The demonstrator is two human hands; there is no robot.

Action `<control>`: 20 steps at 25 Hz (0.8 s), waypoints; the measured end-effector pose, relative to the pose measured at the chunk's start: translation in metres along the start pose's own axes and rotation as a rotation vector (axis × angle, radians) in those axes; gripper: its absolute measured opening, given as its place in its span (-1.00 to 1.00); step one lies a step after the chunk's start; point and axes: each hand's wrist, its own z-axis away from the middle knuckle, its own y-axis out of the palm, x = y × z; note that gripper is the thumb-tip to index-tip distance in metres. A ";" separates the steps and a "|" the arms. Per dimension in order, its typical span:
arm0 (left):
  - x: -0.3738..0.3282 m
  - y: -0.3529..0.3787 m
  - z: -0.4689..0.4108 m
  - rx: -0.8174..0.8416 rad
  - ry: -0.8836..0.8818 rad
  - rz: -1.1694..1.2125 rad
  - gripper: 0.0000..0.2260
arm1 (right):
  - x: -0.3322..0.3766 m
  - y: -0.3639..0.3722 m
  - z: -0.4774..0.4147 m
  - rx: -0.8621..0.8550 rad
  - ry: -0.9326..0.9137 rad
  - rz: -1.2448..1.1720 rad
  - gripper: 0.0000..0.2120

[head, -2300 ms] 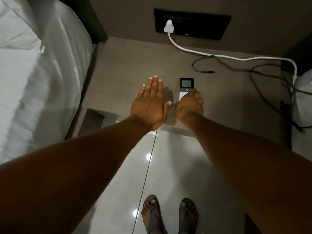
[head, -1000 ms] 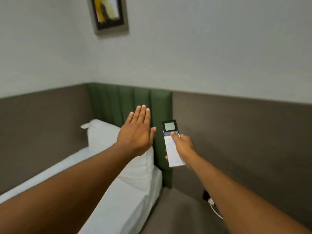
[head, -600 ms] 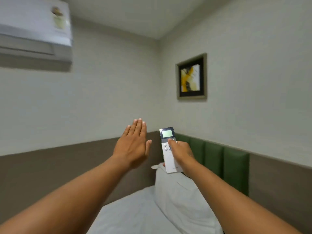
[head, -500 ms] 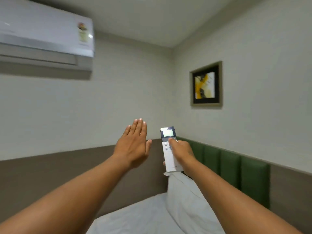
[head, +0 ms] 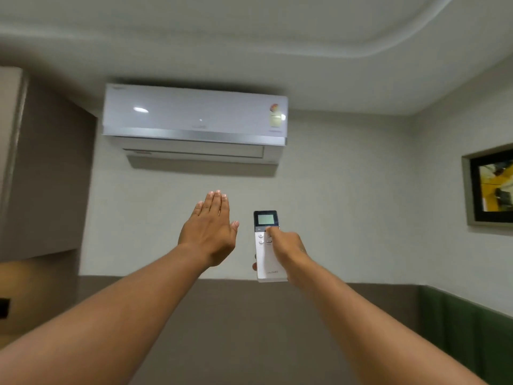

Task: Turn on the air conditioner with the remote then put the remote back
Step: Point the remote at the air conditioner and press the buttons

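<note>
A white air conditioner hangs high on the wall ahead, its lower flap closed. My right hand holds a slim white remote with a dark top and a small grey screen, upright and pointed toward the unit. The thumb rests on the buttons just below the screen. My left hand is held out flat beside the remote, fingers together, palm away from me, holding nothing.
A framed picture hangs on the right wall. A green padded headboard runs along the lower right. A brown cabinet stands at the left. The lower wall is brown panelling.
My view has swung left and upward, bringing the air conditioner to the centre. My right hand picked the remote off the bedside table and raised it; my thumb moved up to the buttons.
</note>
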 end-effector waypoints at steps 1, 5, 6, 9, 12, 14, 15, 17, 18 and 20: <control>0.013 -0.003 -0.003 -0.003 -0.026 -0.015 -0.40 | 0.007 0.014 -0.007 0.026 -0.010 -0.003 -0.72; 0.047 -0.016 -0.010 -0.011 -0.066 -0.055 -0.40 | 0.031 0.054 -0.023 0.060 -0.040 -0.032 -0.76; 0.053 -0.020 -0.011 -0.009 -0.083 -0.055 -0.41 | 0.037 0.061 -0.026 0.067 -0.046 -0.041 -0.77; 0.071 -0.028 -0.010 0.014 -0.118 -0.062 -0.41 | 0.049 0.080 -0.031 0.093 -0.049 -0.056 -0.81; 0.077 -0.030 -0.004 0.034 -0.114 -0.061 -0.41 | 0.052 0.088 -0.029 0.096 -0.055 -0.043 -0.79; 0.074 -0.032 0.000 0.042 -0.109 -0.051 -0.41 | 0.054 0.088 -0.025 0.080 -0.056 -0.033 -0.77; 0.072 -0.033 0.002 0.050 -0.105 -0.045 -0.41 | 0.055 0.086 -0.022 0.072 -0.055 -0.030 -0.78; 0.067 -0.035 0.004 0.052 -0.097 -0.032 -0.41 | 0.058 0.081 -0.018 0.056 -0.057 -0.026 -0.77; 0.063 -0.037 0.004 0.046 -0.094 -0.025 -0.41 | 0.060 0.078 -0.016 0.050 -0.060 -0.025 -0.75; 0.056 -0.042 0.003 0.034 -0.086 -0.012 -0.41 | 0.065 0.071 -0.011 0.035 -0.063 -0.018 -0.70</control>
